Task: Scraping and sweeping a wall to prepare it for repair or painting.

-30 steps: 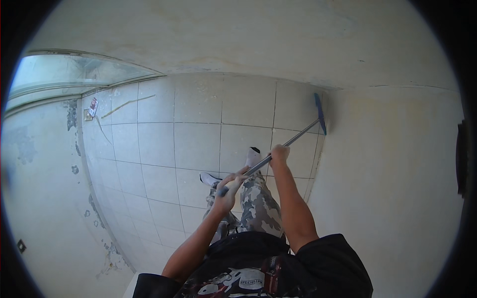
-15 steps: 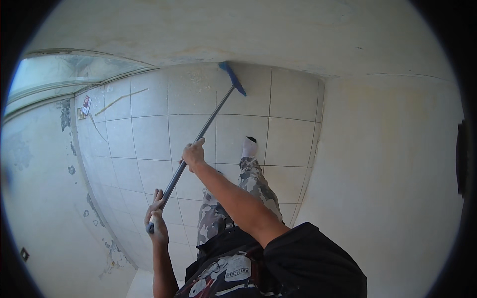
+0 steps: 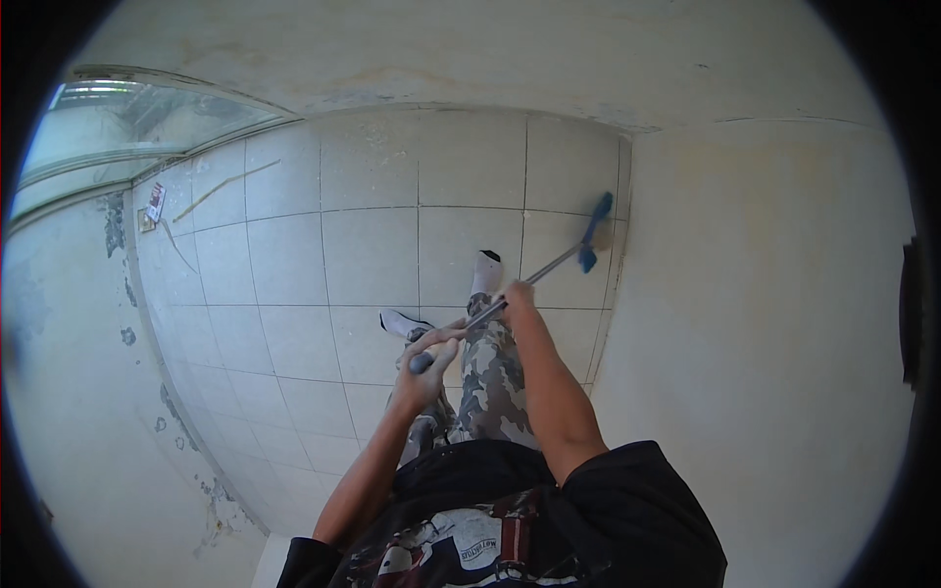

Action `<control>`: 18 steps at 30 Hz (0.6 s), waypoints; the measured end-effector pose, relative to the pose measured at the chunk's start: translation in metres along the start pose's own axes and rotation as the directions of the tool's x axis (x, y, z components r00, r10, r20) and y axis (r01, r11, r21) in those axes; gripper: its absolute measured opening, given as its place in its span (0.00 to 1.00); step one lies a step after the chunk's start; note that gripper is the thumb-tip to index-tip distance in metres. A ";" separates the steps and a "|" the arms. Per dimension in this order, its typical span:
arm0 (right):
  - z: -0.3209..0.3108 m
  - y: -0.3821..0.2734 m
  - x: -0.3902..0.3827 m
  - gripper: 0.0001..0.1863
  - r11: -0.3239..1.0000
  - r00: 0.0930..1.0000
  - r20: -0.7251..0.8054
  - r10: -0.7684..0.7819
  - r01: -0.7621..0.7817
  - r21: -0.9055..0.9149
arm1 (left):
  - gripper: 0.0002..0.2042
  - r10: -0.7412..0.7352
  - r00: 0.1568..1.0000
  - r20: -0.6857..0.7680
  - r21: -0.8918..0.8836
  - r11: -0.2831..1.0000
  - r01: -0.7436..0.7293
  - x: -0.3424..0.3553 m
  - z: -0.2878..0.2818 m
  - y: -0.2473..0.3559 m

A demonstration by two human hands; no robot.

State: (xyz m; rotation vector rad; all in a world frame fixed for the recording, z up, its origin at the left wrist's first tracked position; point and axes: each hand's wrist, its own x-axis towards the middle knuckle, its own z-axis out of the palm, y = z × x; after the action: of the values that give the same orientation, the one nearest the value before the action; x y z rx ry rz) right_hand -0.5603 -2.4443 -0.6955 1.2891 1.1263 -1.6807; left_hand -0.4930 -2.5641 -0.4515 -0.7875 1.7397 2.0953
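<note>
The fingers of the right hand [image 3: 517,297] are closed around the shaft of a broom [image 3: 551,266], partway down its length. By the left hand [image 3: 423,367], the upper end is held between the thumb and outstretched fingers, with the grey end cap showing at the palm; how firmly it is pressed cannot be told. The 2 grips are set apart along the shaft—presumably so that the upper hand serves as a pivot and the lower hand steers.

The shaft is angled forward and to the right. The blue head [image 3: 592,233] is located over the floor [image 3: 372,260], near the right wall [image 3: 755,294]; whether the bristles touch the tiles cannot be told. The 2 feet, in white socks [image 3: 486,271], are placed apart, probably for balance, with the right foot farther forward.

At the far left, a thin yellowish strip [image 3: 225,184] is laid across the tiles—well apart from the broom—and a red-and-white packet [image 3: 156,201] is found near the corner, below a glazed frame [image 3: 147,122].
</note>
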 end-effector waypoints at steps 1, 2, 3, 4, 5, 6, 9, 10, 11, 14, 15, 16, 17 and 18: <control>0.033 0.024 0.002 0.02 1.000 1.000 0.000 0.018 -0.018 -0.017 | 0.09 0.029 0.999 -0.020 0.045 0.999 -0.028 -0.019 -0.019 0.021; 0.073 0.047 0.001 0.04 0.999 0.999 -0.013 0.032 -0.033 -0.027 | 0.09 0.083 0.995 -0.051 0.157 0.985 -0.074 -0.039 -0.034 0.045; 0.070 0.056 -0.004 0.07 0.996 0.998 0.004 0.066 -0.066 -0.059 | 0.09 0.116 0.987 -0.111 0.240 0.967 -0.087 -0.061 -0.056 0.073; 0.137 0.071 -0.078 0.03 0.991 0.952 0.276 0.132 -0.130 -0.028 | 0.08 0.144 0.971 -0.191 0.367 0.928 -0.066 -0.088 -0.088 0.083; 0.177 0.065 -0.130 0.02 0.979 0.960 0.234 0.154 -0.180 0.097 | 0.10 0.147 0.973 -0.175 0.469 0.882 -0.049 -0.109 -0.103 0.105; 0.196 0.070 -0.151 0.07 0.990 0.956 0.276 0.100 -0.122 0.064 | 0.12 0.159 0.978 -0.137 0.566 0.823 -0.054 -0.122 -0.113 0.123; 0.208 0.068 -0.209 0.09 0.981 0.921 0.363 0.137 -0.178 0.080 | 0.16 0.269 0.950 -0.160 0.615 0.780 -0.117 -0.160 -0.127 0.131; 0.199 0.063 -0.222 0.08 0.984 0.927 0.357 0.115 -0.156 0.088 | 0.16 0.275 0.949 -0.154 0.609 0.783 -0.128 -0.165 -0.127 0.129; 0.184 0.057 -0.230 0.08 0.987 0.933 0.348 0.087 -0.129 0.098 | 0.16 0.275 0.958 -0.085 0.586 0.791 -0.176 -0.169 -0.124 0.127; 0.116 0.042 -0.219 0.06 0.987 0.980 0.186 -0.067 0.038 0.155 | 0.12 0.302 0.949 0.090 0.435 0.845 -0.311 -0.154 -0.107 0.100; 0.095 0.033 -0.219 0.06 0.985 0.995 0.078 -0.062 0.049 0.167 | 0.11 0.277 0.956 0.100 0.393 0.871 -0.294 -0.145 -0.097 0.083; 0.073 0.025 -0.222 0.06 0.979 0.997 -0.041 -0.063 0.070 0.193 | 0.09 0.239 0.964 0.116 0.310 0.913 -0.264 -0.135 -0.086 0.058; 0.040 0.024 -0.209 0.07 0.976 0.981 -0.137 -0.140 0.161 0.150 | 0.08 0.192 0.959 0.211 0.256 0.935 -0.243 -0.118 -0.070 0.039; 0.012 0.030 -0.190 0.08 0.974 0.956 -0.231 -0.181 0.206 0.089 | 0.08 0.183 0.928 0.326 0.253 0.928 -0.272 -0.103 -0.056 0.025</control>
State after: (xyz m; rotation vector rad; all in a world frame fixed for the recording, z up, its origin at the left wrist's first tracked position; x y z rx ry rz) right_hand -0.4928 -2.4595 -0.5158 1.5084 1.3427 -1.7976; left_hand -0.4127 -2.6124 -0.3775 -0.1772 1.9803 1.9000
